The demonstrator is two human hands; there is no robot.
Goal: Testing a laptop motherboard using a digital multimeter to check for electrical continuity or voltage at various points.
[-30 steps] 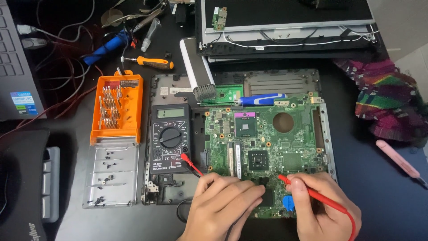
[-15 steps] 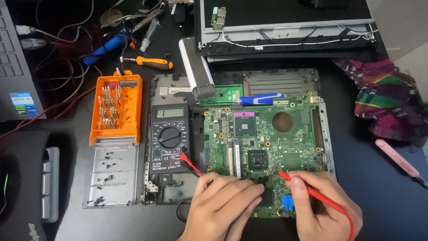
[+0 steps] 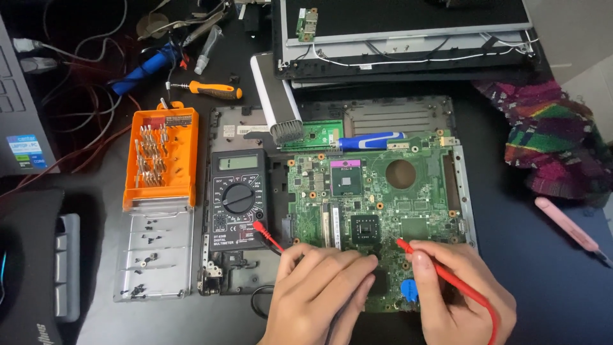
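Note:
A green laptop motherboard (image 3: pixel 377 191) lies in a grey chassis at the middle of the dark table. My right hand (image 3: pixel 460 300) grips a red multimeter probe (image 3: pixel 434 268), its tip touching the board near a black chip (image 3: pixel 366 228). My left hand (image 3: pixel 319 291) rests on the board's lower left edge with fingers curled; whatever it pinches is hidden. A black digital multimeter (image 3: pixel 238 201) lies left of the board, with a red lead plugged in its lower right.
An orange screwdriver-bit case (image 3: pixel 159 156) with a clear lid sits to the left. An orange-handled screwdriver (image 3: pixel 214 91) and tangled cables lie behind it. A dismantled laptop screen (image 3: pixel 408 32) is at the back, a colourful cloth (image 3: pixel 555 147) and a pink tool (image 3: pixel 568 223) at the right.
The red probe tip has shifted slightly on the board; both hands stay in almost the same place.

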